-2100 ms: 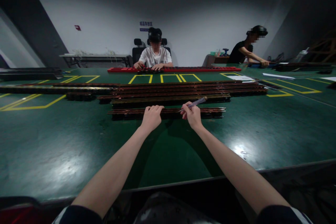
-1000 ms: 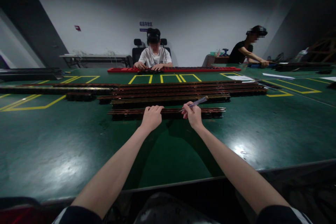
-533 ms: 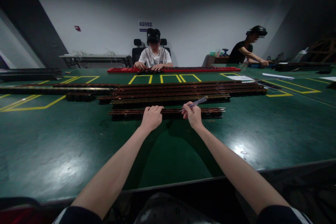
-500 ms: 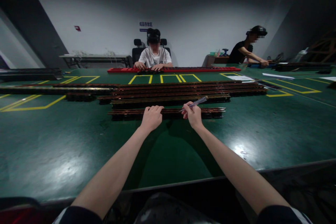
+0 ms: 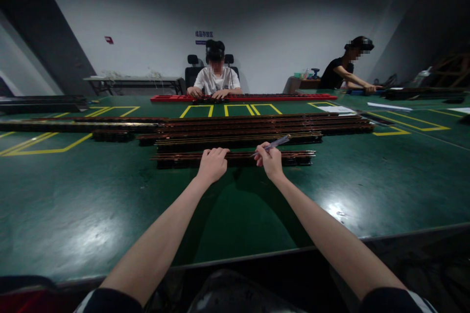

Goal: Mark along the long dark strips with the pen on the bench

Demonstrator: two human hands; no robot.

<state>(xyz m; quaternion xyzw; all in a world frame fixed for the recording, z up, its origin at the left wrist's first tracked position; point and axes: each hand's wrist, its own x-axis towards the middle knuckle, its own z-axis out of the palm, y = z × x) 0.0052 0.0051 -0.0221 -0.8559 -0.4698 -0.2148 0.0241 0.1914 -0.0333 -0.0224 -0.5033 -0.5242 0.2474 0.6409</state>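
Crosswise before me lies a long, narrow dark strip [image 5: 242,156] with thin copper-coloured rods along its top. My left hand [image 5: 213,162] has its fingers curled over the left half of this strip. To its right, my right hand [image 5: 270,159] pinches a slim pen [image 5: 278,144] with a translucent barrel, its tip pointing down and left at the strip. Whether the tip touches is too small to tell. Just beyond, several similar strips [image 5: 238,129] lie side by side in a wide bundle.
The green tabletop [image 5: 235,225] carries yellow taped outlines [image 5: 198,106]. Across it, a person in a white shirt [image 5: 216,80] handles dark parts by a long red tray [image 5: 286,98]. Another person [image 5: 341,73] works at the right. White paper [image 5: 336,109] lies behind the bundle; dark lengths [image 5: 40,103] lie far left.
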